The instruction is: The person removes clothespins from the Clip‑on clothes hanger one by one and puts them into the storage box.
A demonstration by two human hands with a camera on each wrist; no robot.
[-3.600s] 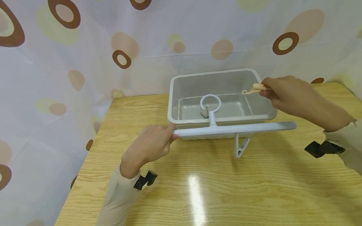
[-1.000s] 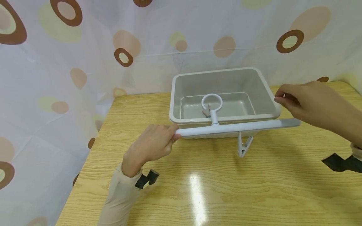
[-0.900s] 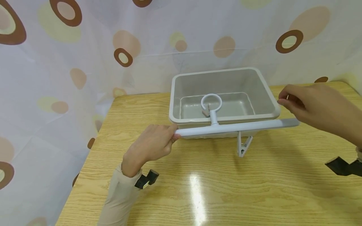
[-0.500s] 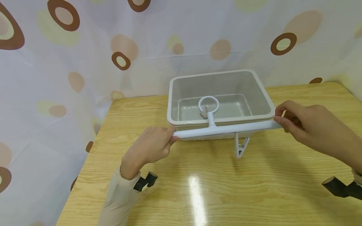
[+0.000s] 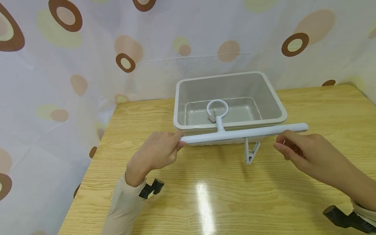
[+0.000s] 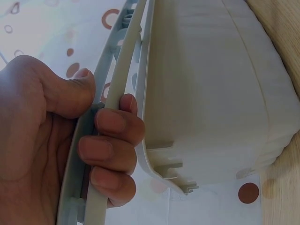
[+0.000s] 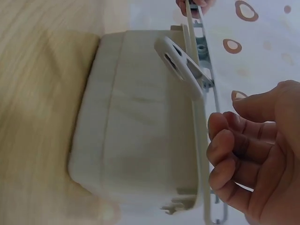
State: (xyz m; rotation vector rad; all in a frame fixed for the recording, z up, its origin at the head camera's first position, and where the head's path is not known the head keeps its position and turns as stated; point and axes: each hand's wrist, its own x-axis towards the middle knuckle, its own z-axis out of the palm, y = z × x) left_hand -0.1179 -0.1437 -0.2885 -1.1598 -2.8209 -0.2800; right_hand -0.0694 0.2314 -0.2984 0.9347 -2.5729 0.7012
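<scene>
My left hand (image 5: pixel 155 150) grips the left end of a white hanger bar (image 5: pixel 249 132), its fingers curled round the bar in the left wrist view. The hanger has a ring-shaped hook (image 5: pixel 218 108) over a grey plastic bin (image 5: pixel 230 80). From the bar's underside hangs a pale clip (image 5: pixel 251 152), seen close up in the right wrist view as a clip (image 7: pixel 180 65) tilted away from the bar. Just below the bar's right end is my right hand (image 5: pixel 308 153), fingers loosely curled, with nothing held; contact with the bar cannot be told.
The bin stands on a wood-grain table (image 5: pixel 229 195) near a patterned curtain (image 5: pixel 161 42). A small grey-brown piece (image 5: pixel 211 119) shows below the ring; whether it is on the hanger or in the bin is unclear.
A beige clip that my right hand held 3.6 seconds ago is out of sight. My right hand came down past the bar's right end, then left beneath it. The left hand keeps its hold.
</scene>
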